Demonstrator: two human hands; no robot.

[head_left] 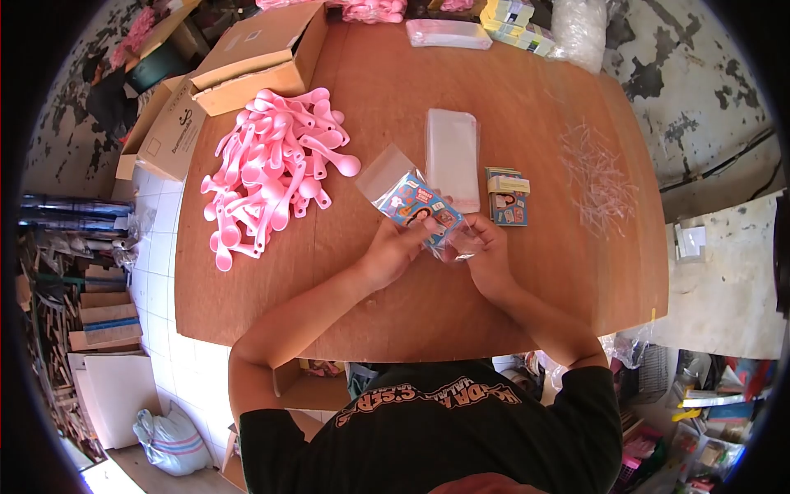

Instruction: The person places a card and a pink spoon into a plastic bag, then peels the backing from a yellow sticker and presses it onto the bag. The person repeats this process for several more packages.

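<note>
My left hand (395,249) grips a blue printed card (418,202) with its thumb on top. Clear plastic surrounds the card, and an open-looking end of this clear plastic bag (387,174) sticks out at the upper left. My right hand (489,244) pinches the crumpled lower right part of the bag. Just beyond the hands lies a stack of flat clear bags (453,152). To the right of it sits a banded bundle of similar blue cards (509,210). A heap of pink plastic spoons (271,169) covers the table's left part.
The brown wooden table (395,317) has a cardboard box (259,49) at its back left. Thin clear strips (597,181) lie scattered at the right. Along the back edge are another pack of bags (448,34), yellowish bundles (514,25) and a plastic-wrapped roll (578,33).
</note>
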